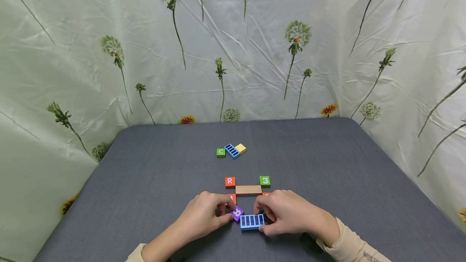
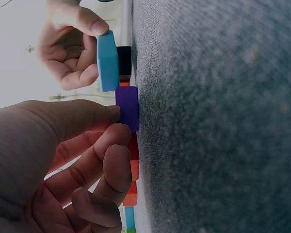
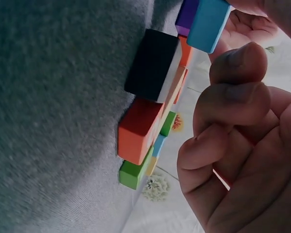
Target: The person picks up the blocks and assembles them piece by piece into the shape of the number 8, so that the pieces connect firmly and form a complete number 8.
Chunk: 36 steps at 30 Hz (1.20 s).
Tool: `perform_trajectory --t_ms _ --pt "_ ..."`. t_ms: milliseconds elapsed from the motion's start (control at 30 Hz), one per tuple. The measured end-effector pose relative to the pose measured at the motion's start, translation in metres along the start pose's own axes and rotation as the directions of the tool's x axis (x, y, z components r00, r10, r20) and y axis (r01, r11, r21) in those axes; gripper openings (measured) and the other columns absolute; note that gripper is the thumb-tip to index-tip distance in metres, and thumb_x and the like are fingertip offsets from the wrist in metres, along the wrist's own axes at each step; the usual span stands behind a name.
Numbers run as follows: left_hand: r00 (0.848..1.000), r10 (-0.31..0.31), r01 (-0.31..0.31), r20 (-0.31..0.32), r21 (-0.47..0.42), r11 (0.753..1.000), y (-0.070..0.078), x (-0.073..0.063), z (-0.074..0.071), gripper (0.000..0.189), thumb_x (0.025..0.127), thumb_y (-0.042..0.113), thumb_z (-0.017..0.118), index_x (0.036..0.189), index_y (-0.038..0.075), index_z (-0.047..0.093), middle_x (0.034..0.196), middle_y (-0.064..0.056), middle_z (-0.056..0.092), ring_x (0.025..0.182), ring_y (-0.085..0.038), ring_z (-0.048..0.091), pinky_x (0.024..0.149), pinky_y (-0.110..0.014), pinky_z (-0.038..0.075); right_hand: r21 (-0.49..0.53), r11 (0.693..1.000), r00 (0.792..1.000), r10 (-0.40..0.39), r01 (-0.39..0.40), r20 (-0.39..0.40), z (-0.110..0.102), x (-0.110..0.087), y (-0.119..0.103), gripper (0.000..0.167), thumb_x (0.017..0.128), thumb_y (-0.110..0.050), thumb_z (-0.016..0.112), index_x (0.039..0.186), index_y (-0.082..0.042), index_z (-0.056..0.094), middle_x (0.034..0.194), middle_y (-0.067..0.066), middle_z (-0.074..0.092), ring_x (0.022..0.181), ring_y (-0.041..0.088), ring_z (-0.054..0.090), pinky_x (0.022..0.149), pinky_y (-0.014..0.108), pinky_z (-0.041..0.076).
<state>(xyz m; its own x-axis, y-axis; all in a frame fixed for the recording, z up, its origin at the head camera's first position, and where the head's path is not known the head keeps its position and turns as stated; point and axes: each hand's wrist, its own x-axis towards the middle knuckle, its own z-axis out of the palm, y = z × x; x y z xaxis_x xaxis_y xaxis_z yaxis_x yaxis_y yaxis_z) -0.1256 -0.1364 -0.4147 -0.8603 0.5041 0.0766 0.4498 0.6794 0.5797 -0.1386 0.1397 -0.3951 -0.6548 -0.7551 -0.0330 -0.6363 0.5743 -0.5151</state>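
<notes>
My left hand (image 1: 205, 215) pinches a purple block (image 1: 237, 212) with a white character on top, between thumb and fingers. In the left wrist view this purple block (image 2: 128, 108) sits on the cloth. My right hand (image 1: 293, 213) grips a blue block (image 1: 252, 222) with dark bars on its face. The left wrist view shows that blue block (image 2: 107, 61) raised off the cloth, beside the purple one. A black block (image 3: 153, 65), mostly hidden by the right hand in the head view, lies on the cloth below it.
Just beyond the hands, a plain wooden block (image 1: 248, 190) lies between red blocks, including an R block (image 1: 230, 182), and a green 3 block (image 1: 265, 181). Farther back lie a green C block (image 1: 221, 153), another blue barred block (image 1: 232, 151) and a yellow block (image 1: 240, 148).
</notes>
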Motion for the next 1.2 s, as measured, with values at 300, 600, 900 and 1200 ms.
perform_trajectory --t_ms 300,600,900,1200 --pt "1.0 -0.012 0.012 0.008 0.0 1.0 0.0 0.0 0.001 0.013 0.09 0.019 0.087 0.098 0.025 0.079 0.066 0.02 0.054 0.058 0.005 0.044 0.053 -0.021 0.034 -0.018 1.0 1.0 0.006 -0.005 0.021 0.006 0.001 0.001 0.023 0.086 -0.029 0.084 0.103 -0.025 0.068 0.066 -0.023 0.045 0.057 -0.01 0.04 0.054 0.016 0.034" --pt "1.0 -0.016 0.016 0.011 -0.003 1.0 0.0 0.0 0.001 0.013 0.09 0.019 0.087 0.099 0.025 0.079 0.067 0.019 0.055 0.059 0.004 0.044 0.054 -0.021 0.035 -0.068 0.998 1.0 -0.002 0.003 0.008 0.011 0.001 0.0 0.024 0.086 -0.032 0.086 0.102 -0.026 0.068 0.066 -0.024 0.044 0.056 -0.011 0.04 0.053 0.016 0.034" --pt "1.0 -0.023 0.023 0.021 -0.008 1.0 0.0 0.0 0.0 0.013 0.09 0.019 0.087 0.099 0.024 0.079 0.066 0.019 0.055 0.059 0.004 0.045 0.054 -0.021 0.035 -0.059 0.998 1.0 -0.013 0.012 -0.011 0.012 0.001 0.001 0.022 0.092 -0.04 0.083 0.104 -0.026 0.071 0.067 -0.023 0.045 0.057 -0.01 0.039 0.053 0.016 0.033" --pt "1.0 -0.017 0.018 0.012 -0.012 1.0 0.0 0.0 0.0 0.013 0.09 0.019 0.087 0.099 0.025 0.08 0.067 0.019 0.055 0.058 0.004 0.044 0.054 -0.021 0.035 -0.064 0.998 0.999 -0.021 0.02 -0.024 0.014 0.002 0.002 0.02 0.092 -0.038 0.083 0.101 -0.025 0.07 0.067 -0.023 0.044 0.057 -0.011 0.038 0.052 0.016 0.033"
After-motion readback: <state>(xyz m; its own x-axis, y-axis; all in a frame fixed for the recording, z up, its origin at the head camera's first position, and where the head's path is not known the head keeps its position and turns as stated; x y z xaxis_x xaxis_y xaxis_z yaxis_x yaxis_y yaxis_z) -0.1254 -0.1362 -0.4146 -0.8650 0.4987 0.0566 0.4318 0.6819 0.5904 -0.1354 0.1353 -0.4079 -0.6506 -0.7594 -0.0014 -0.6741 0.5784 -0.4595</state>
